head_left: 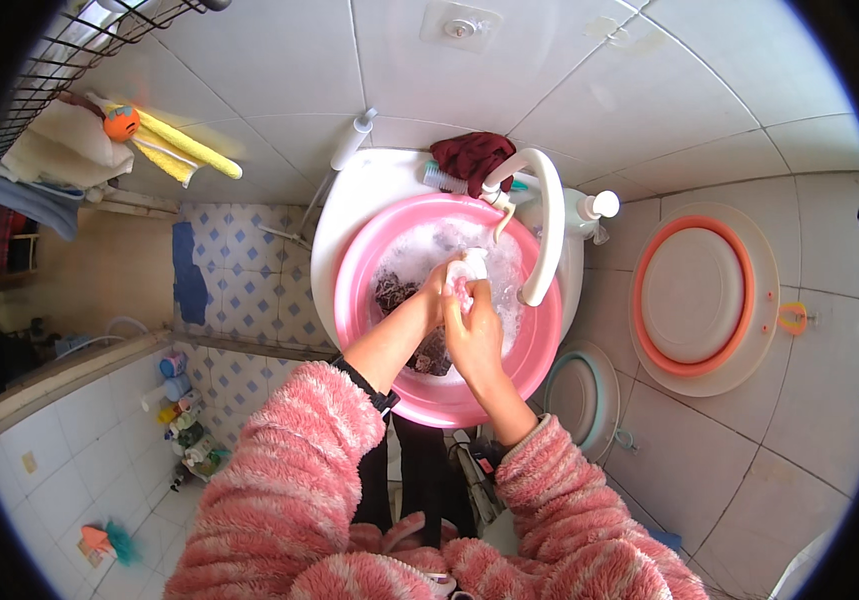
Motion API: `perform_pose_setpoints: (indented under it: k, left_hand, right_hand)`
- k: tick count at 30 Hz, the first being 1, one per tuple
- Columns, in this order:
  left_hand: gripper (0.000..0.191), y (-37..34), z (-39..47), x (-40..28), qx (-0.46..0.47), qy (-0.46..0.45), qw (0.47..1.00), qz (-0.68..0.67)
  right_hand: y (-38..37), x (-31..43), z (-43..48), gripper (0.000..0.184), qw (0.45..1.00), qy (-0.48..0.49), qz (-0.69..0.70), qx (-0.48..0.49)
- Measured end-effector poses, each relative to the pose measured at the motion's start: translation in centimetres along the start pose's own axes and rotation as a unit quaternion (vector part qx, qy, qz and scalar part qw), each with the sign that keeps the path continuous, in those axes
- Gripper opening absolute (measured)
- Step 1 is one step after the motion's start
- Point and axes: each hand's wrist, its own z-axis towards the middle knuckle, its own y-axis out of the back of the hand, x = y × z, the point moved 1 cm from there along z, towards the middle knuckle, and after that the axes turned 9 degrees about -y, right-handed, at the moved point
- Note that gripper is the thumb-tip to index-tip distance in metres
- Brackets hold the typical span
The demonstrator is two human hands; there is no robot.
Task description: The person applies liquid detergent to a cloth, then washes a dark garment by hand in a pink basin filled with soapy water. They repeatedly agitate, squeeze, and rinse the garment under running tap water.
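Note:
A pink plastic basin (pixel 358 330) with foamy water (pixel 414 251) rests on a white washbasin (pixel 332 217). Over the foam, my left hand (pixel 437 289) and my right hand (pixel 474 322) meet, both gripping a small white and pink cloth item (pixel 463 279); its exact kind cannot be told. Dark patterned fabric (pixel 431 354) lies partly under the suds, below my wrists. The white curved faucet (pixel 549 225) arches over the basin's right side, close to my right hand. My left fingers are partly hidden behind the item.
Behind the basin lie a dark red cloth (pixel 474 159) and a clear-bristled brush (pixel 444 178). A pump bottle (pixel 587 210) stands at the right rear. Folded basins (pixel 692 292) hang on the right wall. A yellow towel (pixel 174 146) hangs at the left.

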Motion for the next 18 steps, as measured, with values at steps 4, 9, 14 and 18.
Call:
perform_pose_setpoints:
  k: [4,9,14,18]
  left_hand:
    - [0.023,-2.0,-1.9,0.3,-0.076,-0.008,0.995,0.069]
    - [0.038,-2.3,-2.8,0.4,-0.119,0.003,0.909,0.399]
    - [0.046,0.4,-0.3,0.1,-0.160,-0.186,0.764,0.597]
    - [0.042,1.4,0.1,-0.8,-0.135,-0.220,0.693,0.674]
  right_hand:
    - [-0.2,-2.5,2.5,0.044,0.992,-0.043,-0.119,-0.031]
    - [0.1,-9.0,6.6,0.044,0.987,-0.082,-0.129,-0.046]
    - [-1.4,-15.1,8.3,0.036,0.997,0.006,-0.073,0.006]
    - [-1.7,-16.1,8.0,0.028,0.986,0.000,-0.125,0.110]
